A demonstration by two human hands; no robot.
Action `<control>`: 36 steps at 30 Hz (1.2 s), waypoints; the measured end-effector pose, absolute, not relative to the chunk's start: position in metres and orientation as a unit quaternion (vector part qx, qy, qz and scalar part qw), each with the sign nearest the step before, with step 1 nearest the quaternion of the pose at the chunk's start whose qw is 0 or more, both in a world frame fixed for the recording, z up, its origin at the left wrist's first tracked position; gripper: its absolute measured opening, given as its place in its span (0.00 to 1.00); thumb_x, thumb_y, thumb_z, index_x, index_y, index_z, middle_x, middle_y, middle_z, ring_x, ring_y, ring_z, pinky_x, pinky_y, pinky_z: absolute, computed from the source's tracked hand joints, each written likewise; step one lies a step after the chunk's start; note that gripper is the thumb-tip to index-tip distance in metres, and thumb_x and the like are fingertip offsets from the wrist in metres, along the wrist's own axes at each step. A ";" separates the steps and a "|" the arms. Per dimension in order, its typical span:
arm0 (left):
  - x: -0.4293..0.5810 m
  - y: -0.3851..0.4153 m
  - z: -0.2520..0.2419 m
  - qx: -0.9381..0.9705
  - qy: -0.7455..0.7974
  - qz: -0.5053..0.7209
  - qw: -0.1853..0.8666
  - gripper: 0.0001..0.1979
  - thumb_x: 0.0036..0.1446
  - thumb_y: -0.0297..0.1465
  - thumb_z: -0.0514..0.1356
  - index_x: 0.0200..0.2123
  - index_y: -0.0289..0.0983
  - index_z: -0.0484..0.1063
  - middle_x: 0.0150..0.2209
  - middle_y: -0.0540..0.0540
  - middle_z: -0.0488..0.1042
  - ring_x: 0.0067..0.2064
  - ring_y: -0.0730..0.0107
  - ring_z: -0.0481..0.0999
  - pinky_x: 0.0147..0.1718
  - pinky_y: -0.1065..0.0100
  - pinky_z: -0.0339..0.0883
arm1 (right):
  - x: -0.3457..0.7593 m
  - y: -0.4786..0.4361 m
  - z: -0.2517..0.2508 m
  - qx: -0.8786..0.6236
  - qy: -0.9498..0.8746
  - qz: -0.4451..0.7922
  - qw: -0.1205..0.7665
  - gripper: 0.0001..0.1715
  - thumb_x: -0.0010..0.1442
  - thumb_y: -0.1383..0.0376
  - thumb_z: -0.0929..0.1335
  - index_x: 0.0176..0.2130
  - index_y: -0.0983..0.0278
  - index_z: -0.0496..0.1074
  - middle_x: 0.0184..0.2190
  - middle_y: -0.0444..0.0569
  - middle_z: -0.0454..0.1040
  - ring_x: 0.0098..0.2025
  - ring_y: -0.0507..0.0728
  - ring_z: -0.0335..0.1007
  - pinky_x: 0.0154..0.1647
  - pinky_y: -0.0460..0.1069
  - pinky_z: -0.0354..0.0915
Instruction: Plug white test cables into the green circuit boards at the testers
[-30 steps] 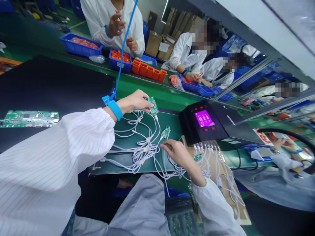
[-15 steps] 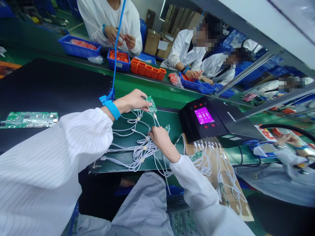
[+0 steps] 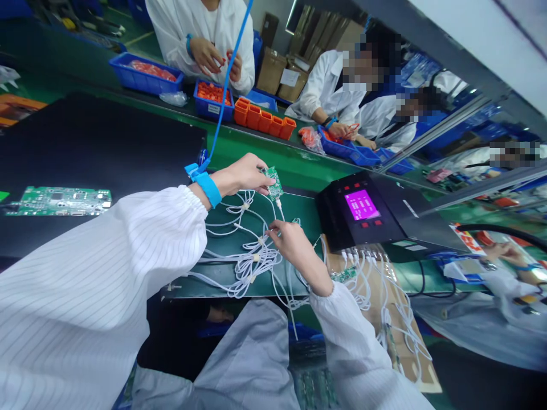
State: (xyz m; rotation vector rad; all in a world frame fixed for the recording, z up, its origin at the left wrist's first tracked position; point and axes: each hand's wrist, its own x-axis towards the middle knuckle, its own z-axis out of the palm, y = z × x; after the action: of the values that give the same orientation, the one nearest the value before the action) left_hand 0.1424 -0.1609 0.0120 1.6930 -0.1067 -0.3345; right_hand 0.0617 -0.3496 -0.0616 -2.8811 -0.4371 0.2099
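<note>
My left hand (image 3: 253,175), wearing a blue wrist strap, is closed on a small green circuit board (image 3: 274,185), held up above the bench. A white cable plug (image 3: 279,203) sits at the board's lower edge, its cable running down behind my right hand. My right hand (image 3: 293,242) is just below the board, fingertips pinched together close to the white cables; what they hold, if anything, is too small to make out. Bundled white cables (image 3: 245,267) lie on the green bench under both hands. Another small circuit board (image 3: 344,274) lies among cables to the right.
A black tester (image 3: 363,208) with a lit magenta screen stands to the right, with white cables plugged along its front. Cardboard (image 3: 412,336) lies below it. On the black surface at left is a larger circuit board (image 3: 66,201). Co-workers sit across the line behind blue bins (image 3: 145,77).
The view has shifted slightly, moving the scene rightward. My left hand still holds the board. My right hand has turned a little, its fingers still pinched below the board.
</note>
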 end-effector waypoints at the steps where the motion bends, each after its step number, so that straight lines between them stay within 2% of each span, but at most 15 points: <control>1: 0.143 -0.162 0.012 0.739 -0.046 -0.145 0.656 0.15 0.57 0.18 0.71 0.26 0.34 0.68 0.25 0.47 0.73 0.33 0.63 0.82 0.39 0.63 0.77 | 0.059 -0.352 -0.058 -0.979 -0.148 0.064 0.127 0.09 0.71 0.65 0.68 0.47 0.64 0.79 0.42 0.54 0.84 0.44 0.60 0.82 0.43 0.48 0.65; 3: 0.144 -0.164 0.012 0.720 -0.049 -0.139 0.678 0.11 0.55 0.19 0.72 0.35 0.31 0.73 0.28 0.47 0.75 0.34 0.64 0.83 0.41 0.62 0.78 | 0.053 -0.357 -0.052 -0.977 -0.141 0.062 0.146 0.09 0.72 0.64 0.68 0.46 0.64 0.79 0.39 0.53 0.84 0.39 0.59 0.81 0.42 0.48 0.66; 6: 0.143 -0.167 0.013 0.701 -0.063 -0.131 0.698 0.18 0.56 0.21 0.73 0.48 0.29 0.74 0.30 0.48 0.77 0.35 0.65 0.83 0.43 0.62 0.78 | 0.045 -0.359 -0.046 -0.976 -0.138 0.091 0.140 0.10 0.72 0.65 0.67 0.46 0.64 0.79 0.34 0.51 0.83 0.33 0.57 0.80 0.41 0.48 0.65; 10: 0.142 -0.168 0.014 0.701 -0.073 -0.130 0.698 0.23 0.57 0.23 0.73 0.54 0.28 0.74 0.32 0.44 0.78 0.37 0.60 0.84 0.43 0.58 0.79 | 0.035 -0.360 -0.046 -0.979 -0.113 0.128 0.108 0.10 0.72 0.66 0.66 0.43 0.63 0.79 0.36 0.51 0.83 0.31 0.56 0.78 0.39 0.48 0.64; 13: 0.142 -0.168 0.015 0.695 -0.056 -0.133 0.704 0.25 0.56 0.23 0.74 0.55 0.29 0.74 0.33 0.44 0.78 0.39 0.58 0.84 0.43 0.59 0.78 | 0.031 -0.362 -0.052 -0.978 -0.100 0.164 0.085 0.10 0.71 0.67 0.66 0.44 0.63 0.79 0.39 0.52 0.84 0.34 0.57 0.80 0.38 0.48 0.64; 18: 0.144 -0.167 0.013 0.691 -0.046 -0.131 0.709 0.24 0.56 0.22 0.74 0.55 0.28 0.73 0.32 0.45 0.77 0.38 0.61 0.83 0.44 0.60 0.77 | 0.031 -0.371 -0.061 -0.973 -0.120 0.177 0.090 0.11 0.70 0.68 0.68 0.49 0.61 0.79 0.49 0.52 0.83 0.51 0.60 0.80 0.46 0.48 0.66; 23: 0.149 -0.166 0.006 0.697 -0.068 -0.125 0.703 0.22 0.59 0.23 0.71 0.56 0.27 0.73 0.31 0.46 0.77 0.38 0.62 0.83 0.44 0.60 0.78 | 0.032 -0.372 -0.062 -0.975 -0.118 0.164 0.096 0.14 0.72 0.69 0.65 0.51 0.61 0.78 0.52 0.52 0.81 0.54 0.61 0.78 0.49 0.49 0.65; 26: 0.149 -0.166 0.006 0.693 -0.059 -0.122 0.708 0.27 0.57 0.23 0.73 0.57 0.28 0.71 0.33 0.46 0.77 0.41 0.60 0.83 0.45 0.61 0.78 | 0.032 -0.373 -0.061 -0.975 -0.111 0.168 0.092 0.15 0.72 0.70 0.63 0.50 0.60 0.78 0.51 0.51 0.82 0.54 0.60 0.78 0.47 0.48 0.64; 29: 0.146 -0.166 0.010 0.696 -0.039 -0.124 0.707 0.29 0.55 0.22 0.74 0.58 0.29 0.71 0.34 0.46 0.76 0.43 0.58 0.83 0.44 0.61 0.78 | 0.025 -0.379 -0.059 -0.980 -0.083 0.173 0.060 0.12 0.71 0.69 0.65 0.47 0.60 0.78 0.49 0.52 0.82 0.50 0.60 0.79 0.42 0.48 0.63; 32: 0.144 -0.166 0.014 0.709 -0.035 -0.123 0.694 0.26 0.56 0.22 0.73 0.56 0.30 0.72 0.34 0.46 0.76 0.44 0.57 0.83 0.45 0.61 0.78 | 0.008 -0.386 -0.060 -0.981 -0.068 0.180 0.033 0.07 0.71 0.64 0.68 0.44 0.61 0.78 0.45 0.53 0.82 0.46 0.60 0.79 0.39 0.49 0.62; 36: 0.145 -0.166 0.013 0.729 -0.049 -0.122 0.672 0.21 0.58 0.22 0.71 0.54 0.29 0.72 0.33 0.46 0.75 0.44 0.56 0.83 0.44 0.61 0.77 | -0.020 -0.385 -0.071 -0.975 -0.046 0.215 -0.019 0.10 0.71 0.59 0.69 0.41 0.62 0.78 0.41 0.55 0.82 0.44 0.62 0.80 0.37 0.50 0.60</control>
State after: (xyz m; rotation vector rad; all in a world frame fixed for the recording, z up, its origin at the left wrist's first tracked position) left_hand 0.1452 -0.1657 0.0133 1.6422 -0.1093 -0.2757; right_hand -0.0196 -0.3852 -0.0708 -3.1012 -0.1457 0.6852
